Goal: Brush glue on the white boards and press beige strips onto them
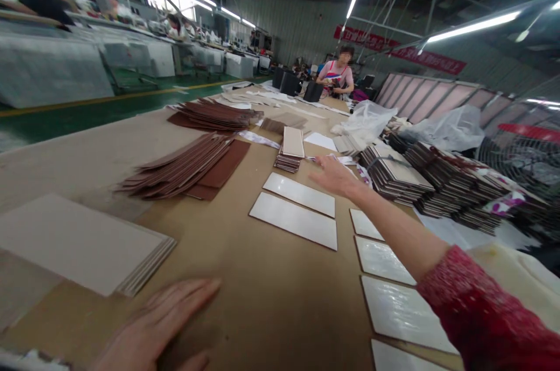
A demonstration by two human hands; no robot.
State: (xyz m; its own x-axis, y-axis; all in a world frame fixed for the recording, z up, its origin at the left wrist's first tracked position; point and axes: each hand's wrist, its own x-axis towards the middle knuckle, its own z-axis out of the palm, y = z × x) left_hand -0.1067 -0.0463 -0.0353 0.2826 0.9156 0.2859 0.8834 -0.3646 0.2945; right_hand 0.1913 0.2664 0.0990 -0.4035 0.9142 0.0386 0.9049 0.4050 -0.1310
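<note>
My right hand (333, 175) reaches forward over the table, fingers pointing left and slightly apart, with nothing visible in them. It is just beyond two white rectangular panels (294, 219) with dark edges that lie side by side. A small stack of narrow pale boards (293, 143) stands just left of its fingertips. Under my right forearm lies a column of similar white panels (400, 304), partly covered by the arm. My left hand (161, 321) is low at the left, fingers stretched and thumb apart, holding nothing. Large pale sheets (83, 242) lie stacked beyond it.
Fanned brown strips (179, 167) and another brown pile (214, 115) lie on the left of the table (245, 307). Bundles of dark-edged boards (396, 172) and clear plastic (450, 126) line the right side, near a fan (520, 155). A co-worker (338, 74) stands at the far end.
</note>
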